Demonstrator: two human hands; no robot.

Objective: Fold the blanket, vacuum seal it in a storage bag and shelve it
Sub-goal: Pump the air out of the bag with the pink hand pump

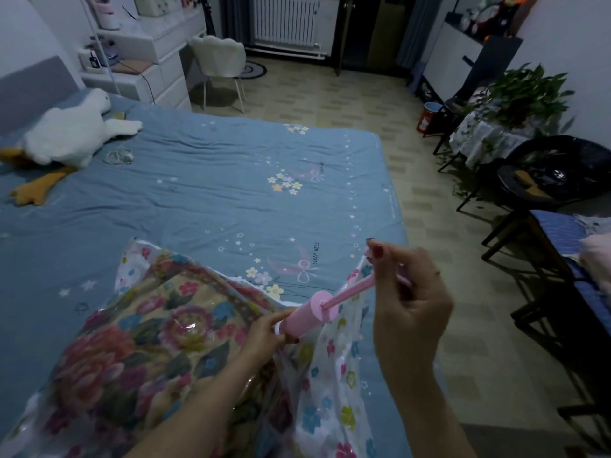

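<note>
A folded floral blanket lies inside a clear storage bag printed with small flowers, at the near edge of the bed. A pink hand pump stands tilted on the bag. My left hand grips the pump's lower end where it meets the bag. My right hand grips the pump's handle, and the pink rod is drawn out of the barrel toward the right.
The bed has a blue sheet with a white plush goose at its left. A dark table and black chair stand to the right. White drawers and a white chair stand at the back.
</note>
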